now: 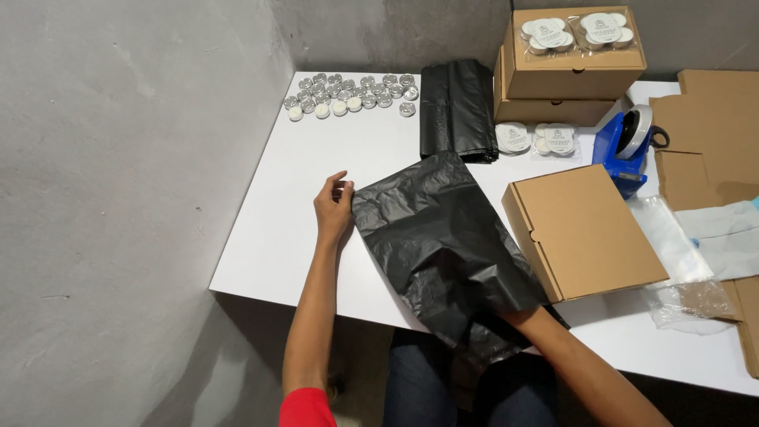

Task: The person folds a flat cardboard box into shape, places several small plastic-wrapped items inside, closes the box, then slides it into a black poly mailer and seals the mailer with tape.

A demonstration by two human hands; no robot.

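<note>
One white table (316, 182) carries everything here, and across its middle lies a black plastic bag (443, 237), crinkled, matte and thin, its lower end hanging over the near edge. The work looks to be at an early stage: the bag is spread out and being opened, while the closed brown cardboard box (585, 233) just beside it on the right sits outside it, nothing bagged yet. The right hand is hidden inside the bag's mouth, only the forearm showing, so I cannot tell whether it is clenched or slack. The left hand (334, 207) pinches the bag's upper left corner between fingertips, holding it flat. A folded stack of more black bags (458, 111) lies near the far edge, well apart from two stacked boxes (573, 67) topped with packs of candles. A blue tape dispenser (628, 150) stands right of them, and a cluster of small tealight candles (352, 93) fills the far left corner.
</note>
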